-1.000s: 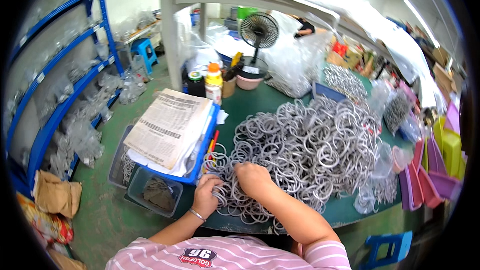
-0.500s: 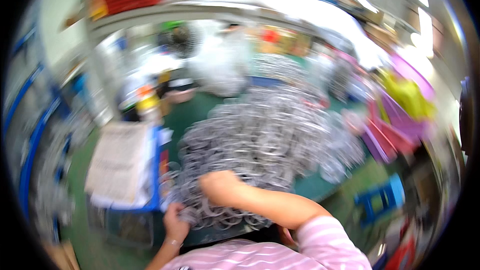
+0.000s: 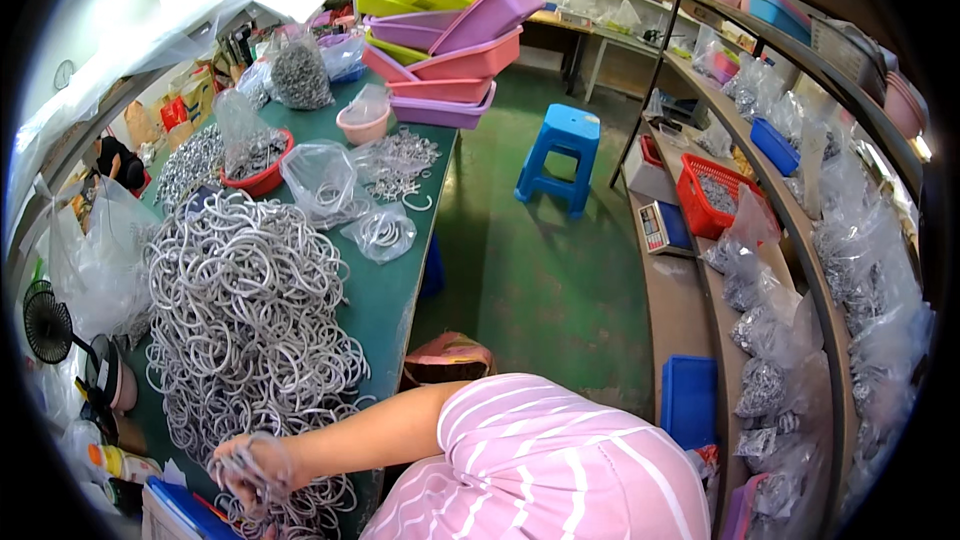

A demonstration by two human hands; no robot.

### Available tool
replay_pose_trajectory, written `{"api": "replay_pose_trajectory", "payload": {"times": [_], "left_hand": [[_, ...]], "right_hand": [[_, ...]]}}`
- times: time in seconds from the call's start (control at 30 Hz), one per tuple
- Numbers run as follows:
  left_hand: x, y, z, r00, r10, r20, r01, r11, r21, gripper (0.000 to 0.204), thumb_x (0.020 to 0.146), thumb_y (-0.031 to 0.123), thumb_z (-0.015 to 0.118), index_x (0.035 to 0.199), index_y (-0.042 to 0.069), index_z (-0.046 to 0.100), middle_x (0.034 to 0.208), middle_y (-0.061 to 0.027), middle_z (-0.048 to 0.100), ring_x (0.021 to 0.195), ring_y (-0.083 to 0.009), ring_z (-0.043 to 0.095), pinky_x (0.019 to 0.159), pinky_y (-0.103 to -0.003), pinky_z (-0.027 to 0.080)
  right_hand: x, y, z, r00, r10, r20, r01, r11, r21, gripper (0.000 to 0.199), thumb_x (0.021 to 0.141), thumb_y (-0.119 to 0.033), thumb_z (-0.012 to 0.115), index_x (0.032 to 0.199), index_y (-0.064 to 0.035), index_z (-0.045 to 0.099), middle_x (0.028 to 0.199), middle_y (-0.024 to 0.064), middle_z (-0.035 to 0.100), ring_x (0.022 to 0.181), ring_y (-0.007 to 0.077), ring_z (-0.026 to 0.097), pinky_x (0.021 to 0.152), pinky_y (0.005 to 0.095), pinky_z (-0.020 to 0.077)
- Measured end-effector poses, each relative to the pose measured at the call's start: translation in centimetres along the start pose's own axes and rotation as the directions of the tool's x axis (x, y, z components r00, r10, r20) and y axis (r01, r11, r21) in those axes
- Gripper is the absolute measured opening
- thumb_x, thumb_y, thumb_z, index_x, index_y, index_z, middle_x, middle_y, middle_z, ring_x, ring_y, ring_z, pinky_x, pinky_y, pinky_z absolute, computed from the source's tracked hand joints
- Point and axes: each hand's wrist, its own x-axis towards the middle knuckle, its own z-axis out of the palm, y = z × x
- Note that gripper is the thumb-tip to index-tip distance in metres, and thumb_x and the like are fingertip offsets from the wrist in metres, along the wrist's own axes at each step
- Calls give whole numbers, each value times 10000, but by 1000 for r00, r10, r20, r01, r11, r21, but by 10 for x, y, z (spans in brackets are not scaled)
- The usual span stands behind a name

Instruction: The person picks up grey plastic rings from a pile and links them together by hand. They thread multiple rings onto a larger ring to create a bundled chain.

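Note:
A large heap of grey metal open rings covers the near part of the green table. At the heap's near end is my right hand, its fingers curled around several of these open rings. Some rings loop over the back of the fingers, and more lie directly beneath. My bare right forearm reaches in from a pink striped sleeve. My left hand is out of view.
Bagged rings and a red bowl lie beyond the heap. Stacked plastic baskets rise at the table's far end. A blue stool stands on the floor. Shelves with bagged metal parts line the right; a fan is left.
The view has swung to the right, bringing the stool and shelves into fuller sight. My left hand has left the picture. Rings now show in my right hand at the heap's near end.

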Motion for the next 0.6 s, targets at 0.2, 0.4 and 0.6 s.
{"api": "replay_pose_trajectory", "payload": {"times": [0.2, 0.4, 0.6], "left_hand": [[-6, 55, -22, 939, -330, 99, 254, 465, -848, 119, 841, 114, 612, 912, 74, 525, 793, -10, 531, 709, -92, 514, 583, -209, 407], [3, 78, -14, 923, 369, -113, -385, 896, -223, 524, 900, 493, 545, 1138, 26, 541, 1313, -157, 407, 1213, -300, 415, 1024, -402, 318], [9, 97, -40, 830, 555, 60, -555, 808, 200, 569, 894, 515, 521, 1220, 48, 507, 1278, -179, 463, 1223, -349, 422, 1026, -426, 291]], "right_hand": [[-1, 20, -6, 989, -24, 146, 56, 973, -224, 195, 836, -140, 661, 989, -27, 615, 873, 22, 604, 744, 86, 562, 645, 235, 479], [-14, 50, -1, 986, -3, 165, 68, 919, -389, 536, 892, -264, 642, 1304, -35, 388, 1252, 115, 481, 1148, 198, 493, 974, 332, 410], [-27, 26, 13, 927, 341, 155, -257, 880, -399, 695, 874, -371, 651, 1375, 7, 352, 1181, 109, 538, 1059, 185, 548, 913, 311, 446]]}}
